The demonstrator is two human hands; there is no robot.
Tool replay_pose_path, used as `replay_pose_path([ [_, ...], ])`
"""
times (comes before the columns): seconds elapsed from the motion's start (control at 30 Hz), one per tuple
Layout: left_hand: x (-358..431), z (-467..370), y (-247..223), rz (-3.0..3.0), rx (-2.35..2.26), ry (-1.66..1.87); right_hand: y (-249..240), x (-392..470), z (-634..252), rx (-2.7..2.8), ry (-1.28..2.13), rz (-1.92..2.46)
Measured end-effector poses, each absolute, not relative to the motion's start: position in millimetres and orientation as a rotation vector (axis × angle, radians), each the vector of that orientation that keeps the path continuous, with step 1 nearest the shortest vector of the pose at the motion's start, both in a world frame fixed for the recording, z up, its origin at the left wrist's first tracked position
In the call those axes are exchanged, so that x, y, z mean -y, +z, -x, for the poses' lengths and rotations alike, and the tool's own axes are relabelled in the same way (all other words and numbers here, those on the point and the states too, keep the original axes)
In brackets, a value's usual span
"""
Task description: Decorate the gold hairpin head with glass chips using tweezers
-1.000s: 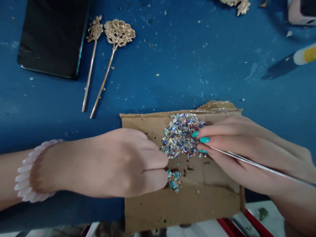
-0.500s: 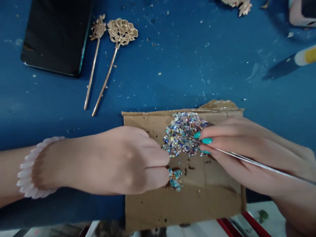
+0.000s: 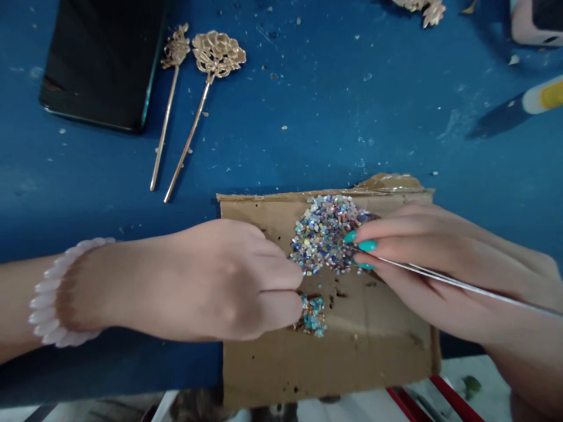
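My left hand (image 3: 233,281), with a pale beaded bracelet (image 3: 48,293) on the wrist, is closed on a small ornament (image 3: 314,315) covered in turquoise chips. Most of the ornament's left part is hidden by the fingers. My right hand (image 3: 440,264) is closed around thin metal tweezers (image 3: 466,286); their tips are at the right side of a pile of multicoloured stone chips (image 3: 325,231). Both pile and ornament are over a piece of brown cardboard (image 3: 360,357).
A dark phone (image 3: 101,64) lies at the upper left of the blue table (image 3: 308,146). Beside it are two gold hairpins (image 3: 167,123) (image 3: 189,140). Another gold piece (image 3: 433,12), a white-and-yellow tube (image 3: 545,97) and a pale device (image 3: 523,23) are at the upper right.
The whole view has shifted slightly. Both hands keep their grips, and the tweezer tips stay at the right side of the chip pile.
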State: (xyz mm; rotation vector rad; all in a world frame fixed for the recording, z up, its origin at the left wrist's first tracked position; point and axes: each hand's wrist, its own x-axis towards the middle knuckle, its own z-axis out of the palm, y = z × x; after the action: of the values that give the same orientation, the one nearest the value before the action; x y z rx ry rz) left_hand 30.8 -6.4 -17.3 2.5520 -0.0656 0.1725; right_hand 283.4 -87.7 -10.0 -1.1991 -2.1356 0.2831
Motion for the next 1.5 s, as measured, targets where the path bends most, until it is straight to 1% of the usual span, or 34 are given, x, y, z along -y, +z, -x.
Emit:
replay_pose_path([
  [0.5, 9.4, -31.2, -20.7, -2.542, 0.031, 0.200, -0.3, 90.7, -284.6, 2.271, 0.338, 1.326],
  [0.73, 8.3, -29.5, -19.3, -2.560, 0.057, 0.188, -16.6, 87.9, -284.8, 2.157, 0.165, 1.175],
  [0.93, 6.5, -31.2, -18.5, -2.566, 0.074, 0.191, -15.0, 84.2, -284.8, 2.163, 0.238, 1.168],
  [1.1, 6.5, -31.0, -20.3, -2.585, 0.078, 0.236, -16.2, 85.8, -285.9, 2.169, 0.383, 1.219],
  [1.3, 7.3, -32.2, -21.2, -2.589, 0.067, 0.229, -5.0, 80.9, -285.1, 2.221, 0.455, 1.160],
  [1.5, 6.9, -31.1, -19.9, -2.610, 0.084, 0.237, -0.9, 86.7, -285.6, 2.262, 0.453, 1.251],
])
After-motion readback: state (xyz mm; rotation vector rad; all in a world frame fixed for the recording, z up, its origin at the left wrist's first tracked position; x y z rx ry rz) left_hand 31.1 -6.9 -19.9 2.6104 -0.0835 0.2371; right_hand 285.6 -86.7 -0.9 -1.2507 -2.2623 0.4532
